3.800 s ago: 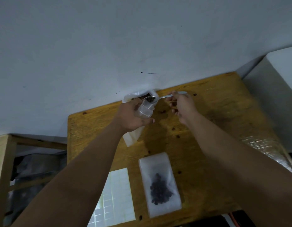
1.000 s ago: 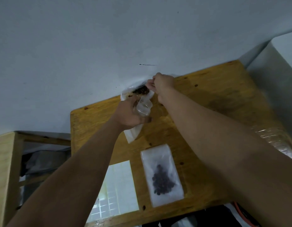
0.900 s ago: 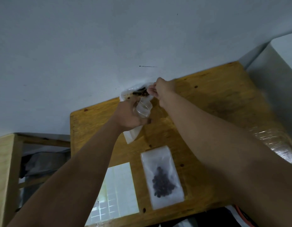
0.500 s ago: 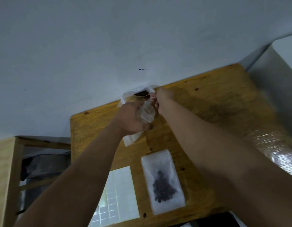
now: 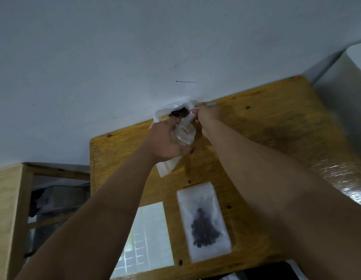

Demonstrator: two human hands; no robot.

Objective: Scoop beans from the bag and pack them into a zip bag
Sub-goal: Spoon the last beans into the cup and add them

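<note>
A white plastic bean bag leans against the wall at the table's far edge, and dark beans show in its mouth. My left hand grips a small clear zip bag just in front of it, mouth upward. My right hand is at the bean bag's mouth, fingers curled around a spoon whose pale handle end sticks out to the right. The spoon's bowl is hidden in the plastic. A filled zip bag with dark beans lies flat near the front edge.
The wooden table stands against a grey wall. A sheet of white labels lies at the front left. White plastic lies under my left hand. A foil-wrapped thing and a white box are on the right, a wooden shelf on the left.
3.8 s ago my right hand held the spoon over the zip bag. Since then it has gone to the bean bag's mouth and stays there, shifting slightly. My left hand keeps holding the zip bag.
</note>
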